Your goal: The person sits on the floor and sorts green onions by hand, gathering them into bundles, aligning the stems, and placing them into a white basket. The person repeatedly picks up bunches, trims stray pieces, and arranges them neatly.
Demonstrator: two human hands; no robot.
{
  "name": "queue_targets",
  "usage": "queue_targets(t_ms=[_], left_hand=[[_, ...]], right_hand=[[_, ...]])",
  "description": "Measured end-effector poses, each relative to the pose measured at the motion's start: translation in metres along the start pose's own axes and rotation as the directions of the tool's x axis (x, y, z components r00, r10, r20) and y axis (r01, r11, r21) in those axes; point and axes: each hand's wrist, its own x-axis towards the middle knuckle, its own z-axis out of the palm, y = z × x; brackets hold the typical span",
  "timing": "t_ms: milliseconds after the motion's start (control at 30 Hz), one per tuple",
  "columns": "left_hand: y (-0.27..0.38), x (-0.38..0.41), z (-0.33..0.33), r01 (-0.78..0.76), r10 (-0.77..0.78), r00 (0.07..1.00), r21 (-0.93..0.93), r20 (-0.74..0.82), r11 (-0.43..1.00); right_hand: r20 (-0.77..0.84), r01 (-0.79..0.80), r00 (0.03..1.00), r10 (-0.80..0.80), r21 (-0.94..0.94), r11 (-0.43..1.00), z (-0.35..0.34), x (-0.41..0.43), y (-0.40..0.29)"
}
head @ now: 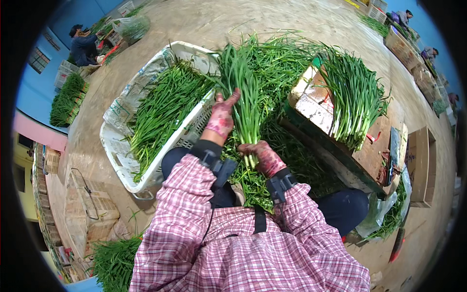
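Observation:
A bunch of long green leafy stalks with pale ends, which look like garlic chives (249, 120), stands upright before me, leaves pointing away. My right hand (263, 156), in a stained pink patterned glove, is closed around its pale lower ends. In a similar glove, my left hand (223, 112) is at the bunch's left side with fingers apart; a forefinger reaches against the leaves. To the left is a white plastic crate (113, 151) with loose stalks (171, 109) in it. Another neat pile of stalks (352, 98) lies on a worn wooden bench (372, 157) at right.
Loose leaves (281, 62) heap on the floor between crate and bench. A dark flat tool (393, 153) rests on the bench edge. A cardboard box (419, 168) and plastic bag (379, 215) are at right. A beige crate (91, 208) stands left. A person (84, 45) sits farther off.

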Motion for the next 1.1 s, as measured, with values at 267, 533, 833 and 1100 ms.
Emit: queue_targets(t_ms=[267, 533, 833, 1100], left_hand=[[-0.034, -0.039, -0.061, 0.422, -0.189, 0.849, -0.419, 0.493, 0.804], [-0.04, -0.059, 0.015, 0.465, -0.007, 0.658, -0.398, 0.753, 0.791], [-0.001, -0.058, 0.014, 0.327, 0.063, 0.784, -0.498, 0.617, 0.803], [-0.009, -0.062, 0.012, 0.281, 0.024, 0.846, -0.483, 0.533, 0.83]], right_hand=[[0.161, -0.31, 0.948, 0.273, 0.654, 0.69, -0.038, -0.014, -0.025], [0.25, -0.304, 0.942, 0.223, 0.356, 0.884, -0.036, -0.039, -0.062], [0.113, -0.411, 0.904, 0.413, -0.035, 0.911, -0.05, -0.057, -0.096], [-0.45, -0.058, 0.89, -0.067, -0.259, 0.964, -0.047, -0.004, -0.131]])
